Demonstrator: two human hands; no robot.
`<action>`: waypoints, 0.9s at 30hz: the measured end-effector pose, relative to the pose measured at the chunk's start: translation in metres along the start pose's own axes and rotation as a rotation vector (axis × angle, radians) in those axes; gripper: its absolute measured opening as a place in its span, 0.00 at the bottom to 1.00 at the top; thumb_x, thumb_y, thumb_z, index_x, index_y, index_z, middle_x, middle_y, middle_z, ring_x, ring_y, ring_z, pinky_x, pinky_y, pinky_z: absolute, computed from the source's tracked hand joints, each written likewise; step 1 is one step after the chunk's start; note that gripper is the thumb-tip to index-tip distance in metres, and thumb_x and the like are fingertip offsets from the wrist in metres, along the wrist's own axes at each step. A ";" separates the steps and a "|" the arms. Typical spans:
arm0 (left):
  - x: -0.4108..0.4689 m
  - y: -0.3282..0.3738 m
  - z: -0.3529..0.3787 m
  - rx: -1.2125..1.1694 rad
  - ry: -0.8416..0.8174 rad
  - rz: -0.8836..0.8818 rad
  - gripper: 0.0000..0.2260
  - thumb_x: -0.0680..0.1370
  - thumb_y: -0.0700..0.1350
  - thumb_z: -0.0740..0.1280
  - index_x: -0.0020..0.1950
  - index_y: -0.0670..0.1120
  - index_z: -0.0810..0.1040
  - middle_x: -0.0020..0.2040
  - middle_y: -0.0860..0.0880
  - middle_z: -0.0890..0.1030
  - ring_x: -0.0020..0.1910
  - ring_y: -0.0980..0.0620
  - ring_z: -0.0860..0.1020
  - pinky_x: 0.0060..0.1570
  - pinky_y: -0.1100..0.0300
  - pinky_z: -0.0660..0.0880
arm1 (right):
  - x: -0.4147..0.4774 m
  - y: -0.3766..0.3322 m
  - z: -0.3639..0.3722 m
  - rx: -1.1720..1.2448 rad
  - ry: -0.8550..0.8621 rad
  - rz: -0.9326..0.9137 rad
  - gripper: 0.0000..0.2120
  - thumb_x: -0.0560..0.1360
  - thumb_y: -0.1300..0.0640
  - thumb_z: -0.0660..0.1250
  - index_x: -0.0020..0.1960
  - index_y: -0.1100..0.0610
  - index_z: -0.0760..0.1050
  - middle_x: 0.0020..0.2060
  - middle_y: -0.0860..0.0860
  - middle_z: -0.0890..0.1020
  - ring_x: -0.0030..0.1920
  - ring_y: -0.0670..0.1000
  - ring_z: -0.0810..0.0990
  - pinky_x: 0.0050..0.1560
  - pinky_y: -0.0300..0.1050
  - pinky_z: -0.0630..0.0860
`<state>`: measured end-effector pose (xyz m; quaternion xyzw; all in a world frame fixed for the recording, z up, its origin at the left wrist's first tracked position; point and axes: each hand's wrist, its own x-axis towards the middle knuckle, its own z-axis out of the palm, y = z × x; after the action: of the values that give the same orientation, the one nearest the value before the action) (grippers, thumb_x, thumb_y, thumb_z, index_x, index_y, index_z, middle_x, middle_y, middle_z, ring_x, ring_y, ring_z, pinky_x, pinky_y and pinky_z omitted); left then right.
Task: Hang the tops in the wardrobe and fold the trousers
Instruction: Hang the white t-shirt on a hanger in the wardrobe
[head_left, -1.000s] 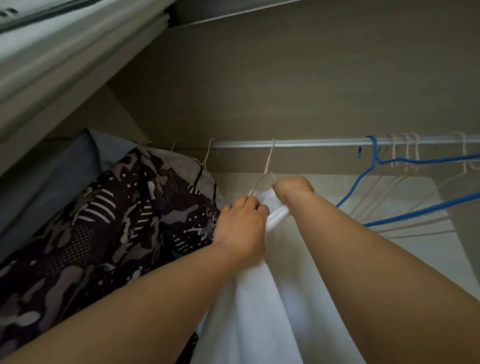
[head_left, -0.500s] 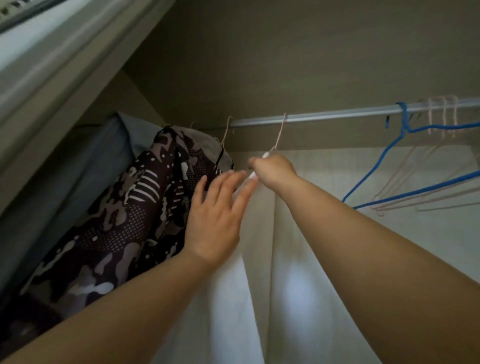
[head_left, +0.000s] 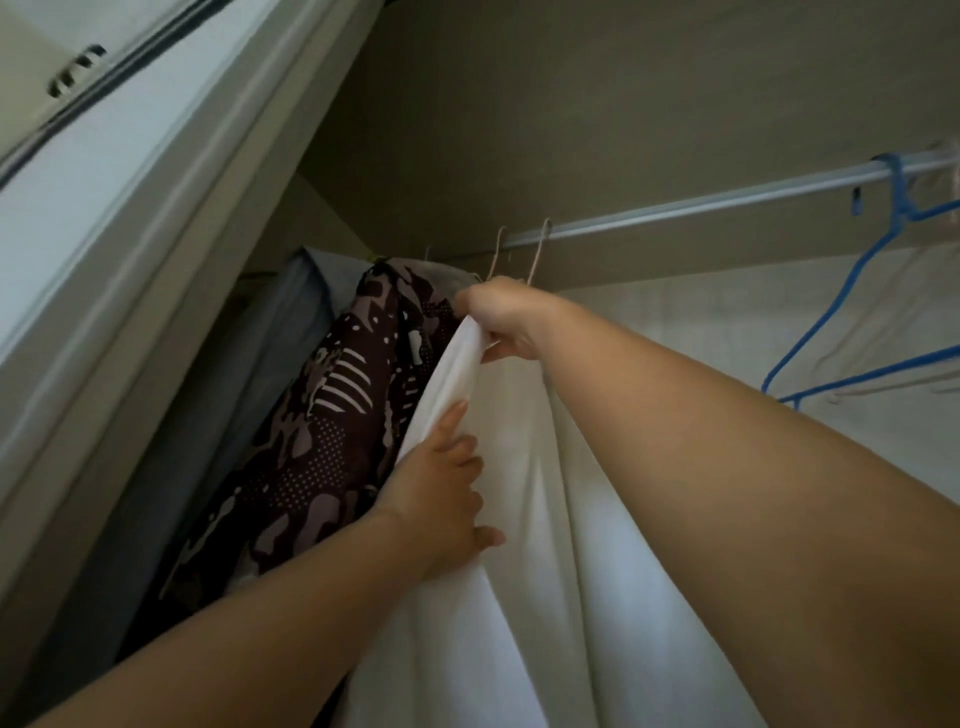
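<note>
Over the last second the white top (head_left: 524, 519) has slid left along the rail (head_left: 727, 200) and now hangs against the patterned garment (head_left: 332, 415). The hands are apart. The right hand (head_left: 501, 319) pinches the top's upper edge below the hook (head_left: 537, 254). The left hand (head_left: 441, 499) has dropped lower and presses the fabric with fingers extended. Hanging of this top is judged nearly complete.
</note>
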<state>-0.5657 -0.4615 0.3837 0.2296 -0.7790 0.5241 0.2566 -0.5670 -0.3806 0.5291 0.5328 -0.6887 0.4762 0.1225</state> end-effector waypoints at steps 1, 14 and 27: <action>0.000 -0.004 0.000 0.025 -0.032 -0.032 0.31 0.80 0.64 0.40 0.72 0.51 0.68 0.74 0.46 0.63 0.76 0.43 0.50 0.55 0.40 0.17 | 0.002 -0.003 0.004 -0.001 -0.008 -0.002 0.13 0.79 0.57 0.58 0.61 0.60 0.68 0.57 0.59 0.75 0.57 0.59 0.76 0.56 0.53 0.78; -0.016 0.013 -0.016 0.134 -0.275 -0.097 0.34 0.78 0.66 0.43 0.76 0.46 0.59 0.75 0.42 0.60 0.75 0.38 0.51 0.61 0.36 0.24 | -0.029 0.042 0.018 -0.124 -0.016 -0.157 0.30 0.79 0.56 0.58 0.77 0.55 0.50 0.75 0.52 0.58 0.72 0.55 0.61 0.67 0.45 0.61; -0.117 0.091 -0.012 -0.137 -0.306 -0.128 0.23 0.80 0.58 0.49 0.68 0.51 0.72 0.65 0.49 0.73 0.71 0.45 0.61 0.67 0.37 0.30 | -0.185 0.218 0.061 -0.515 -0.160 -0.062 0.30 0.80 0.51 0.57 0.77 0.53 0.48 0.77 0.49 0.52 0.76 0.49 0.49 0.73 0.42 0.48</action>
<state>-0.5318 -0.4084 0.2487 0.3379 -0.8265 0.4114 0.1831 -0.6577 -0.3184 0.2578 0.5409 -0.7780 0.2379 0.2134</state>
